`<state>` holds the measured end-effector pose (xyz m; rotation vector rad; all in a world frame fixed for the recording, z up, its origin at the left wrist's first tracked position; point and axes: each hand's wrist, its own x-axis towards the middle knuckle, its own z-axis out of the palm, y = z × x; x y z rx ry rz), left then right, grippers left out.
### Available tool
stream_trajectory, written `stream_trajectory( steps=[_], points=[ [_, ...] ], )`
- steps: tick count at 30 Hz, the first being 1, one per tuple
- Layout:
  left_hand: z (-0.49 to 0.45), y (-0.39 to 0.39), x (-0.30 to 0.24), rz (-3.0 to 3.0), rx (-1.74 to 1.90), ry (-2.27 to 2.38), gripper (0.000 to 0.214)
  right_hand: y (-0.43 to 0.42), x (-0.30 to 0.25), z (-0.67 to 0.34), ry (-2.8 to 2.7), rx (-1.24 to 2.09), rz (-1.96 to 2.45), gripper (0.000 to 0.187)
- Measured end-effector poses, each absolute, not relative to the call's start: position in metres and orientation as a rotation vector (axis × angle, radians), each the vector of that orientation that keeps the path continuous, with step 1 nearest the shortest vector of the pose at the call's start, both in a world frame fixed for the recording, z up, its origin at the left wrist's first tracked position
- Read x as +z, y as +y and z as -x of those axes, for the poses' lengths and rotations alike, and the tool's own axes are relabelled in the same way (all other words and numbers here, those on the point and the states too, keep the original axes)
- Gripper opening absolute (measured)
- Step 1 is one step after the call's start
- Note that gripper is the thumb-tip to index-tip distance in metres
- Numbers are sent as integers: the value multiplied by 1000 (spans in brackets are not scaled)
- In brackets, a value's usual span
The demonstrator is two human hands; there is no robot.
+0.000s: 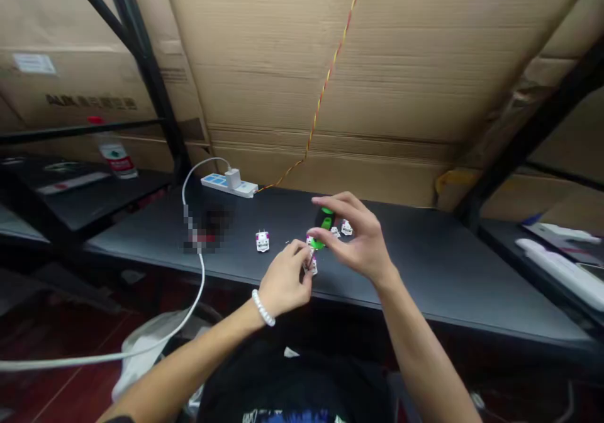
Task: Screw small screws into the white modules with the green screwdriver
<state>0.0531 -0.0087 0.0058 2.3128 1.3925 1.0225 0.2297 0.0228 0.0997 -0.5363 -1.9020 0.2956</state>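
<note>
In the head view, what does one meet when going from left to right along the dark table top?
White power strip → small white and pink block → left hand → right hand

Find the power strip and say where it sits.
In the head view, the white power strip sits at the far edge of the dark table, left of centre, with a white charger plugged in.
</note>
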Motion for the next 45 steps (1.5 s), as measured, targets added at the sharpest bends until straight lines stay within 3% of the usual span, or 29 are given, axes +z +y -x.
stream_trajectory(
  steps=[5, 11, 16, 22, 28, 33, 38, 42, 45],
  points=[
    [-53, -9, 7, -2308, 1029, 1368, 18, 23, 97, -230, -1918, 508, 441, 47],
    [-53, -9, 5, -2322, 1035, 1393, 16, 22, 98, -229, -1889, 285, 536, 40],
    [-53, -9, 5, -2319, 1032, 1377, 16, 22, 95, -227, -1891, 535, 436, 39],
    [-49, -9, 6, -2274, 1085, 1285, 18, 26, 97, -225, -1894, 256, 521, 37],
    [-51, -10, 8, -2270, 1116, 1270, 16, 29, 86, -224, -1824, 469, 440, 43],
    [-54, -11, 5, -2320, 1113, 1340, 16, 29, 84, -225, -1776, 264, 519, 39],
    [-54, -12, 3, -2339, 1097, 1363, 15, 27, 87, -228, -1828, 522, 427, 43],
    [-53, -12, 3, -2360, 1091, 1356, 14, 26, 90, -228, -1818, 312, 514, 36],
    [-52, -12, 3, -2364, 1103, 1334, 14, 27, 88, -228, -1851, 303, 507, 43]
  ],
)
